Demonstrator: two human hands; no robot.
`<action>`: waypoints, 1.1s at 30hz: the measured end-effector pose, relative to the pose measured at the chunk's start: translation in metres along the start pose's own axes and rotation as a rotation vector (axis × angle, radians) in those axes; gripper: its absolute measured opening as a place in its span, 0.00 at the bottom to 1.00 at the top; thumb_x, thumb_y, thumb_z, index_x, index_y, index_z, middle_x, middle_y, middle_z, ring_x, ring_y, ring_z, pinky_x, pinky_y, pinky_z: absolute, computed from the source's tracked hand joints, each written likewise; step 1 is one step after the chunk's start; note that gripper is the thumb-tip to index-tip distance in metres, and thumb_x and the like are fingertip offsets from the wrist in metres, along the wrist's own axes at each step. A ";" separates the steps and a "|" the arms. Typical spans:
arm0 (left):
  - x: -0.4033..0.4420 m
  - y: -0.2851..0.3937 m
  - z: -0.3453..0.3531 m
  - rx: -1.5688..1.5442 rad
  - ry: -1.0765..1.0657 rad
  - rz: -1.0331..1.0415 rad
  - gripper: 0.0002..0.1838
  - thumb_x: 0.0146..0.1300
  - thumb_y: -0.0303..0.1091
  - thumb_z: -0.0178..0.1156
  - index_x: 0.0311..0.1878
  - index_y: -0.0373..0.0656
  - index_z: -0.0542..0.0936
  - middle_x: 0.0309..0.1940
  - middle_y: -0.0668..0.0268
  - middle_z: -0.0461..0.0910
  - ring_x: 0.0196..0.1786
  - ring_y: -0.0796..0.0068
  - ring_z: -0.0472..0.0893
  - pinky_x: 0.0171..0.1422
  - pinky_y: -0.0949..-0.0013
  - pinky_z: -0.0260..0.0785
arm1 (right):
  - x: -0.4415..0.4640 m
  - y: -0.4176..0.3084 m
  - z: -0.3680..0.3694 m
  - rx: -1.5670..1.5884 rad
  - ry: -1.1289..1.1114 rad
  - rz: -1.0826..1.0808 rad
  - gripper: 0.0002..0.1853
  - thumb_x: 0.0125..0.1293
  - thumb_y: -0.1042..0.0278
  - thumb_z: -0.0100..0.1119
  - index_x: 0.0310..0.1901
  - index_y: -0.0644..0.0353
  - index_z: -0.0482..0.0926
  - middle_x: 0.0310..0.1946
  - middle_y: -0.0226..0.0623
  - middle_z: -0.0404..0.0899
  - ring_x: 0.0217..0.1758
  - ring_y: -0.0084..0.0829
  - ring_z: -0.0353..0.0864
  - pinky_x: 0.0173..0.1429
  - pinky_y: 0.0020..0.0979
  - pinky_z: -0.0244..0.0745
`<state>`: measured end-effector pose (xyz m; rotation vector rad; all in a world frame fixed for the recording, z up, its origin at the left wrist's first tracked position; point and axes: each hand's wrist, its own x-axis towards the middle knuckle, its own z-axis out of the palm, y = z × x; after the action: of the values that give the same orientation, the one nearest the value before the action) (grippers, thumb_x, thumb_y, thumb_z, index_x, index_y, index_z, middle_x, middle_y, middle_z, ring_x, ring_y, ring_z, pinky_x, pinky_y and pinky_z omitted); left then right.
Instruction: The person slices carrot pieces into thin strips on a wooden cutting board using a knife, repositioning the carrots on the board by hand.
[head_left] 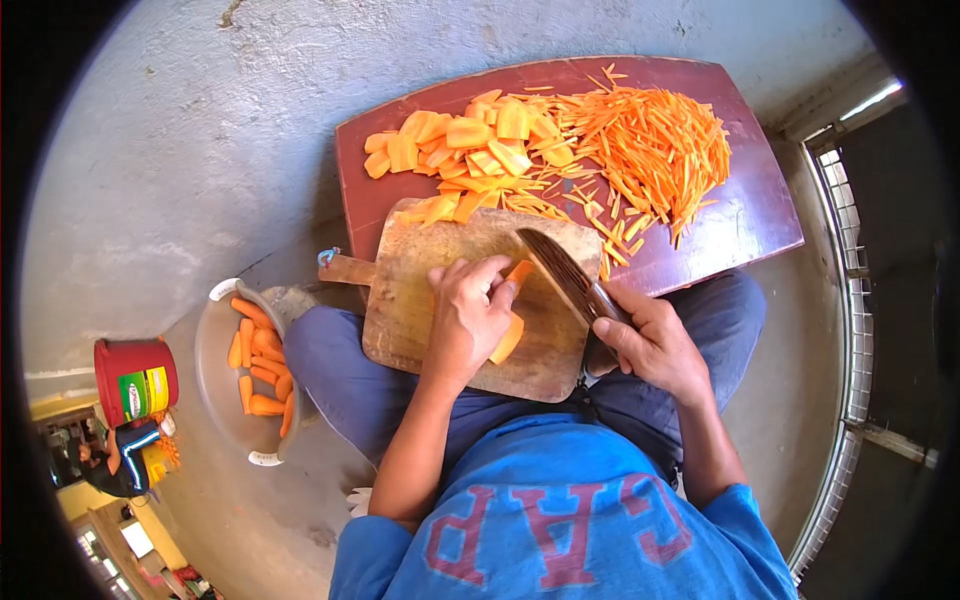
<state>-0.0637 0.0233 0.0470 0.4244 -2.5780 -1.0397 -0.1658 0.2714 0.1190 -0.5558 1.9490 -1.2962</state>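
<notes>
A wooden cutting board (420,310) rests across the near edge of a dark red table (750,205). On it my left hand (470,305) has its fingers bent around a carrot piece (508,338), pressing it to the board. My right hand (655,340) grips the handle of a large knife (560,268), whose dark blade slants over the board just right of the carrot. Behind the board lie flat carrot slices (468,132) on the left and a heap of thin carrot strips (655,145) on the right.
A grey basin (215,375) of peeled carrots stands on the floor at left. Beyond it are a red bucket (118,378) and another person (128,462) near more carrots. A wall (230,130) rises behind the table; a metal-framed door (890,270) is at right.
</notes>
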 end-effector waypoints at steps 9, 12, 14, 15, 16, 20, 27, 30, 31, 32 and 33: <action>0.000 0.002 0.002 0.151 -0.030 0.178 0.12 0.67 0.30 0.78 0.53 0.41 0.92 0.44 0.61 0.88 0.53 0.55 0.84 0.66 0.50 0.66 | -0.021 0.002 -0.015 -0.063 -0.015 0.009 0.29 0.85 0.67 0.67 0.82 0.67 0.78 0.33 0.35 0.82 0.33 0.23 0.78 0.40 0.36 0.80; 0.004 0.008 0.004 0.186 -0.026 0.179 0.13 0.67 0.30 0.78 0.53 0.41 0.92 0.45 0.61 0.89 0.53 0.54 0.85 0.65 0.50 0.66 | -0.021 0.003 -0.015 -0.002 -0.029 0.070 0.30 0.86 0.67 0.67 0.84 0.65 0.77 0.34 0.30 0.82 0.29 0.20 0.77 0.36 0.32 0.78; 0.008 0.011 0.006 0.182 0.000 0.186 0.12 0.67 0.31 0.79 0.52 0.41 0.91 0.45 0.60 0.89 0.54 0.54 0.85 0.65 0.50 0.66 | -0.017 0.007 -0.013 0.082 -0.053 0.085 0.29 0.87 0.66 0.67 0.84 0.64 0.78 0.33 0.28 0.82 0.27 0.18 0.76 0.33 0.28 0.76; 0.009 0.011 0.008 0.169 0.019 0.195 0.12 0.67 0.31 0.79 0.51 0.41 0.91 0.45 0.61 0.89 0.53 0.53 0.85 0.64 0.50 0.66 | -0.016 0.009 -0.012 0.088 -0.058 0.082 0.29 0.87 0.65 0.67 0.84 0.65 0.78 0.34 0.27 0.82 0.26 0.18 0.76 0.32 0.28 0.75; 0.010 0.009 0.010 0.156 0.038 0.203 0.11 0.67 0.31 0.79 0.50 0.41 0.91 0.44 0.61 0.89 0.53 0.53 0.85 0.64 0.50 0.66 | -0.016 0.010 -0.011 0.094 -0.065 0.079 0.29 0.87 0.64 0.67 0.84 0.65 0.78 0.34 0.27 0.82 0.26 0.17 0.76 0.32 0.27 0.75; 0.017 0.004 0.015 0.160 0.046 0.150 0.08 0.67 0.32 0.79 0.46 0.42 0.90 0.43 0.61 0.89 0.53 0.53 0.85 0.63 0.50 0.66 | -0.020 0.011 -0.015 0.164 -0.065 0.053 0.28 0.88 0.63 0.67 0.81 0.69 0.80 0.36 0.28 0.83 0.26 0.16 0.76 0.30 0.25 0.74; 0.021 0.004 0.009 0.127 0.038 0.154 0.10 0.68 0.32 0.79 0.48 0.41 0.91 0.44 0.61 0.88 0.55 0.53 0.85 0.64 0.51 0.66 | -0.027 0.011 -0.028 0.245 0.046 0.006 0.26 0.88 0.61 0.68 0.74 0.75 0.81 0.36 0.29 0.83 0.23 0.16 0.75 0.26 0.24 0.70; 0.017 0.002 -0.001 0.087 -0.058 0.174 0.12 0.69 0.32 0.79 0.51 0.39 0.91 0.45 0.60 0.87 0.56 0.53 0.85 0.67 0.51 0.67 | -0.023 0.013 -0.020 0.160 0.039 0.035 0.25 0.88 0.60 0.69 0.73 0.73 0.83 0.34 0.27 0.81 0.24 0.15 0.75 0.28 0.24 0.70; 0.015 0.001 -0.003 0.093 -0.098 0.183 0.13 0.69 0.32 0.78 0.52 0.39 0.91 0.46 0.60 0.87 0.57 0.53 0.85 0.67 0.51 0.67 | -0.021 0.009 -0.019 0.149 0.007 0.035 0.23 0.88 0.61 0.69 0.73 0.70 0.84 0.34 0.25 0.81 0.25 0.14 0.75 0.29 0.24 0.71; 0.014 0.000 -0.003 0.091 -0.095 0.183 0.12 0.69 0.32 0.78 0.52 0.39 0.91 0.46 0.60 0.87 0.57 0.52 0.85 0.67 0.50 0.67 | -0.016 0.009 -0.019 0.109 -0.024 0.050 0.23 0.88 0.61 0.69 0.72 0.70 0.84 0.34 0.25 0.81 0.25 0.14 0.75 0.29 0.25 0.70; 0.013 -0.002 -0.002 0.091 -0.094 0.182 0.12 0.69 0.32 0.78 0.53 0.39 0.91 0.46 0.59 0.88 0.56 0.52 0.86 0.67 0.50 0.68 | -0.010 0.008 -0.020 0.070 -0.056 0.064 0.22 0.88 0.61 0.68 0.72 0.69 0.85 0.34 0.25 0.82 0.24 0.14 0.75 0.29 0.25 0.70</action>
<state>-0.0743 0.0163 0.0494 0.1615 -2.6947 -0.9028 -0.1743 0.2932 0.1199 -0.4862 1.8537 -1.2905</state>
